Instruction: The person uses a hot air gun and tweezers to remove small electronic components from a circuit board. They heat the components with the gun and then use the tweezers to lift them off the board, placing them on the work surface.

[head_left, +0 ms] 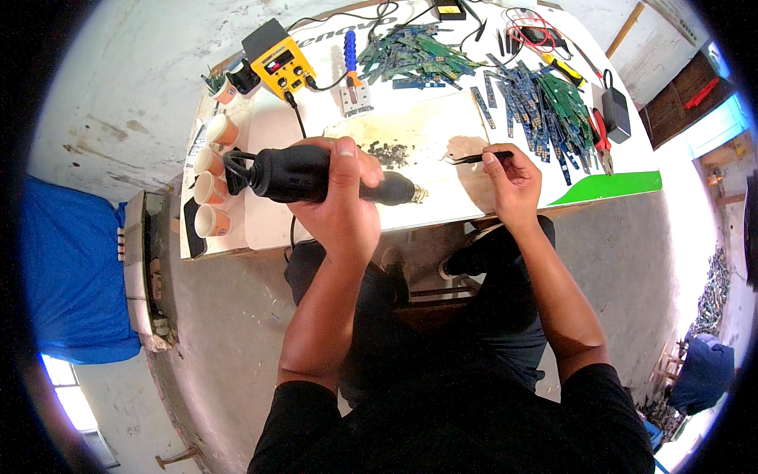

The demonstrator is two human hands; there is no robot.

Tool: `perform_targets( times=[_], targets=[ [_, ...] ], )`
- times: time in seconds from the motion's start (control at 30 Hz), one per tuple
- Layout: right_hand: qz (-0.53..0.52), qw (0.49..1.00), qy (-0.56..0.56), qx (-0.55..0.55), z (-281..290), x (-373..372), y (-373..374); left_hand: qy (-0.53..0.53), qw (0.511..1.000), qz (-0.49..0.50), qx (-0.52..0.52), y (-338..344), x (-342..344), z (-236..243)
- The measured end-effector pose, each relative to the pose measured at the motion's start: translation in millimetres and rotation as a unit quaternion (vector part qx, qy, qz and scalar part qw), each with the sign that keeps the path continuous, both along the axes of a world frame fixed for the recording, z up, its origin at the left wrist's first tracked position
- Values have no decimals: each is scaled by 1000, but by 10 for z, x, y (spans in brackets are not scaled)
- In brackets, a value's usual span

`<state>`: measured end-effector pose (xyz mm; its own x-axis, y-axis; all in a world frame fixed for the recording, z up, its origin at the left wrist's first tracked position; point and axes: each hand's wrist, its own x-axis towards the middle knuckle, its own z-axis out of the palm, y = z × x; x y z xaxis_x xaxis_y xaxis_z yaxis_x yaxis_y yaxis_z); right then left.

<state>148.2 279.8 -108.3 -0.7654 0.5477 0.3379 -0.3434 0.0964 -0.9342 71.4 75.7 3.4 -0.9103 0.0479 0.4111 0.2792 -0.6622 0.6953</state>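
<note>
My left hand (347, 201) is wrapped round the black body of a hot air gun (292, 175), whose metal nozzle points right over the table's near edge. In my right hand (517, 186), dark tweezers (467, 159) are pinched, with their tips pointing left toward the nozzle side. Whether anything sits between the tips is too small to tell. Beyond the gun, a patch of small black chips (388, 152) lies scattered on a stained pale work sheet (426, 118).
A yellow soldering station (279, 67) stands at the back left, near several paper cups (212, 221). Heaps of circuit strips (418, 57) and more strips (545, 110) cover the back and right. Red-handled pliers (602, 138), a black adapter (614, 107) and a blue-handled tool (350, 54) lie around.
</note>
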Motion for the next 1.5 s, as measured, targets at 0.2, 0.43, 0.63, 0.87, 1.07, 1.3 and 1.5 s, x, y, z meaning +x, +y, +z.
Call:
perform_targets(
  times=[0.2,0.43,0.63,0.87,1.07,1.3,1.5],
  targets=[
    [-1,1000,7,-5,-20,-6,7,-2,1000,5,-6,-23,-17,-1],
    [1,1000,6,0,15,1,-4,2,1000,14,-9,-3,-7,-11],
    [-6,1000,1,6,-7,-1,9,-9,1000,1,3,2,7,10],
    [-1,1000,10,1,-9,-3,4,6,1000,-1,0,-14,-13,-16],
    [-1,1000,17,6,-20,-8,8,4,1000,6,-15,-3,11,-2],
    [-1,1000,4,2,-1,3,1,-9,1000,18,-17,-44,-4,18],
    [10,995,5,103,47,18,-11,-25,998,48,-28,-74,-42,83]
  ],
)
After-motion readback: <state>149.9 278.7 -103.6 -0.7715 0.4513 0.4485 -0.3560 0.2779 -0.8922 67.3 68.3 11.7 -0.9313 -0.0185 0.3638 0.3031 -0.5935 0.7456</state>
